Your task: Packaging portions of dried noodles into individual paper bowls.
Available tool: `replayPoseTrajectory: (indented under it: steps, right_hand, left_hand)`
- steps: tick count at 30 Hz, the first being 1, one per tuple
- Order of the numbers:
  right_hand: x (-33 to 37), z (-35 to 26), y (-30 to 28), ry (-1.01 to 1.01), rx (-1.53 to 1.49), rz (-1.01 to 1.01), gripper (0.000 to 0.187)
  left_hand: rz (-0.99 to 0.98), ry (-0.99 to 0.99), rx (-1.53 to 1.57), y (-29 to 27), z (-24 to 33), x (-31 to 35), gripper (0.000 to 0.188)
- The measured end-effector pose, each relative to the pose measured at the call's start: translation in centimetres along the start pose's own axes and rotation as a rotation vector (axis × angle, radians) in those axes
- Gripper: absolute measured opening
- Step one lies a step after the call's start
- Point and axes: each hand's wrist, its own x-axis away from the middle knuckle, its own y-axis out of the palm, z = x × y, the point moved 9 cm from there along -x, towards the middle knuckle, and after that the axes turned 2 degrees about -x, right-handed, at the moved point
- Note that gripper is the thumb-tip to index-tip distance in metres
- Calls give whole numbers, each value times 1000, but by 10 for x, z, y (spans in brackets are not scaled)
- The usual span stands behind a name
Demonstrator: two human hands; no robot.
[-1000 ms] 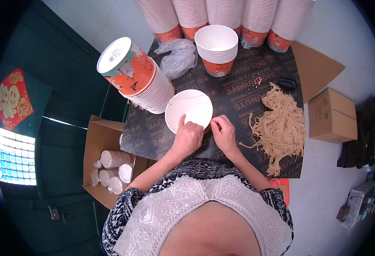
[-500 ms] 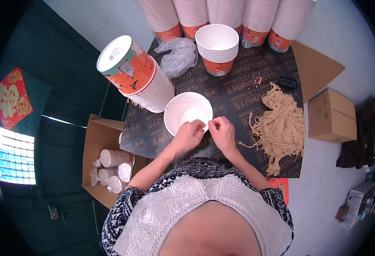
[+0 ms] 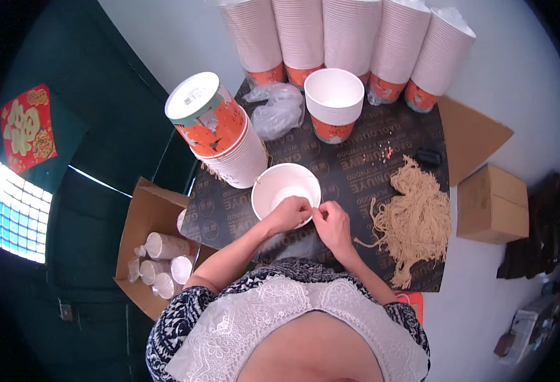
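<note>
Close in front of me on the dark table, a white paper bucket [image 3: 269,192] stands with its opening up. A thin beige cord [image 3: 258,181] shows at its left rim; the rest is hard to follow. My left hand [image 3: 289,215] reaches over the near rim with its fingers pinched. Beside it, at the near right rim, my right hand [image 3: 334,224] is also closed in a pinch. The fingertips nearly meet on what looks like the cord end, mostly hidden by the fingers. A tangled pile of beige cords [image 3: 417,219] lies to the right.
An upside-down stack of orange-printed buckets [image 3: 232,149] leans at the left. An upright stack [image 3: 334,102] stands behind, near a crumpled plastic bag [image 3: 279,111]. Tall wrapped stacks [image 3: 350,38] line the back. Small beads [image 3: 385,153] and a black object [image 3: 427,157] lie right. An open carton [image 3: 133,239] holds wrapped cups.
The view has tilted, so the scene sits lower in the picture. My hands stay pinched at the bucket's near right rim, fingertips now closer together. The cord across the opening shows less clearly.
</note>
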Motion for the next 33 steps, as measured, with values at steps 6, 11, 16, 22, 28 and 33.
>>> replayPoseTrajectory:
  steps: [6,11,16,22,28,33]
  right_hand:
    - [2,3,2,-76,-96,-50,11]
    - [7,9,12,1,-114,-200,13]
    - [11,12,15,78,-52,-229,20]
    - [7,19,9,29,44,-266,13]
    - [4,-4,0,-56,-87,-304,14]
    - [3,-6,-4,-32,-78,-279,17]
  left_hand:
    - [25,55,-26,-3,7,5,17]
    - [12,81,-29,-3,9,11,19]
    - [-12,108,-70,0,12,13,18]
    - [-118,75,-65,3,13,13,20]
    - [-21,76,2,-16,21,23,23]
    - [39,67,40,-11,19,23,23]
